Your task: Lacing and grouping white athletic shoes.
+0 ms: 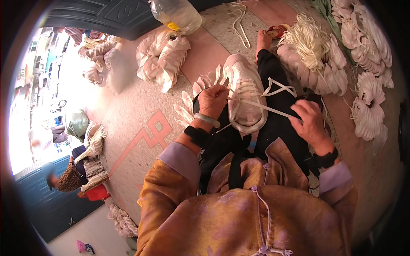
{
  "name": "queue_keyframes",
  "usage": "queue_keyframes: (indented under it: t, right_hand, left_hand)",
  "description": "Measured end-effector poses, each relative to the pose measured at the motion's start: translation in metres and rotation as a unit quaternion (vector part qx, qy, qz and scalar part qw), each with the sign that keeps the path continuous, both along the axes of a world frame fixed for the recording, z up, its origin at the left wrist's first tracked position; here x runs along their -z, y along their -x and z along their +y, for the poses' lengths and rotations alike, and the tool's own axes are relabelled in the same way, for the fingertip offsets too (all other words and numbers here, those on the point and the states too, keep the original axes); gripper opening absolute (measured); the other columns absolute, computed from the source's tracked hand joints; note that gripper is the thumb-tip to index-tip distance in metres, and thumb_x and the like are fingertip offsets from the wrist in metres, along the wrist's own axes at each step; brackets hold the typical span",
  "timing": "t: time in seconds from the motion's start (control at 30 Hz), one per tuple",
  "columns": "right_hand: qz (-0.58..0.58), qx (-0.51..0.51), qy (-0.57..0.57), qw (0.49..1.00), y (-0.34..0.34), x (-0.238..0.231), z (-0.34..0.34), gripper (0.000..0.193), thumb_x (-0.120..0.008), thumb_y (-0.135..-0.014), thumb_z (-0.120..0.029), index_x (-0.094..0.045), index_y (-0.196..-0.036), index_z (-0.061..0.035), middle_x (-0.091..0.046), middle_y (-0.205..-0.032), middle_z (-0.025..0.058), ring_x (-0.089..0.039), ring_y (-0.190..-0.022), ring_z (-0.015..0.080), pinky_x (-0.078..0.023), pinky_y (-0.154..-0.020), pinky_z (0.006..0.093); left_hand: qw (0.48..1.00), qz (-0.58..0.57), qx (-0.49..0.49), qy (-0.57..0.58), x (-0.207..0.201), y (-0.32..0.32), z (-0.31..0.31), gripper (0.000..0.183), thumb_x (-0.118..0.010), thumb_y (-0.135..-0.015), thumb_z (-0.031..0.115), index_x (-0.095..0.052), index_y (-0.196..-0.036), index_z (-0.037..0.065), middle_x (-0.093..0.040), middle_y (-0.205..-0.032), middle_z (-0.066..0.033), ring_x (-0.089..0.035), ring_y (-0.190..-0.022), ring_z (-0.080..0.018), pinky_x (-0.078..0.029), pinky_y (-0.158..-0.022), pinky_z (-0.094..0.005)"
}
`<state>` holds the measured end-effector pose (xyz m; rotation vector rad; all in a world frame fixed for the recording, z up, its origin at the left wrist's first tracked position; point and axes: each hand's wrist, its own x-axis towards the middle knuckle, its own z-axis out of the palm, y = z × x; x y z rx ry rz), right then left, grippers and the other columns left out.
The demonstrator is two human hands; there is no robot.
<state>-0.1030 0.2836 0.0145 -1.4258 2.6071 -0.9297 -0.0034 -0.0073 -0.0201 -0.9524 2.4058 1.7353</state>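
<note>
A pale pink-white shoe upper [242, 73] lies on my lap between my dark-trousered thighs, its toe pointing away from me. Lacing crosses its front through the eyelets. A flat white shoelace [273, 110] stretches across the upper from my left hand [213, 101] to my right hand [308, 121]. My left fingers are closed at the upper's left edge, where the lace meets them; their tips are partly hidden. Above my right thigh, thumb and fingers of my right hand pinch the lace. Another loop of white lace [279, 88] lies on the right thigh.
A bundle of cream laces [306, 40] sits on stacked uppers at the front right. More bundled uppers [163, 59] lie on the floor ahead and along the right. A clear plastic bag [176, 15] stands by the dark door. Another person [70, 175] sits far left beside a red stool [96, 193].
</note>
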Motion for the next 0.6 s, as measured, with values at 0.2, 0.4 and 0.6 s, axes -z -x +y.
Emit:
queue_keyframes:
  t: [0.2, 0.4, 0.6]
  right_hand:
    - [-0.034, -0.032, 0.041, 0.998, -0.008, 0.012, -0.050, 0.023, -0.063, -0.071, -0.011, -0.057, -0.093, -0.0062, -0.058, -0.084, 0.0074, -0.055, -0.083, 0.0264, -0.038, -0.078, 0.0394]
    - [-0.066, -0.046, 0.007, 0.997, -0.013, 0.024, -0.047, 0.010, -0.060, -0.075, -0.008, -0.050, -0.073, -0.0066, -0.052, -0.065, 0.0085, -0.055, -0.063, 0.0286, -0.042, -0.059, 0.0396]
    - [-0.098, 0.012, 0.036, 0.994, -0.014, 0.016, -0.003, 0.008, -0.055, -0.078, -0.002, -0.050, -0.072, -0.0038, -0.050, -0.063, 0.0135, -0.053, -0.060, 0.0338, -0.041, -0.050, 0.0394]
  left_hand:
    - [0.924, 0.026, -0.002, -0.382, -0.017, 0.004, 0.000, 0.021, -0.051, -0.083, 0.012, -0.061, -0.095, -0.002, -0.060, -0.087, -0.0031, -0.056, -0.081, -0.0102, -0.045, -0.076, -0.0245]
    - [0.926, -0.002, 0.049, -0.375, -0.019, 0.001, -0.006, 0.026, -0.055, -0.073, 0.007, -0.060, -0.096, -0.003, -0.058, -0.088, -0.0013, -0.054, -0.080, -0.0114, -0.042, -0.078, -0.0236]
    - [0.965, 0.005, 0.099, -0.244, 0.000, -0.002, -0.002, 0.020, -0.061, -0.067, 0.001, -0.059, -0.087, 0.001, -0.057, -0.080, 0.0022, -0.052, -0.076, -0.0087, -0.042, -0.073, -0.0215]
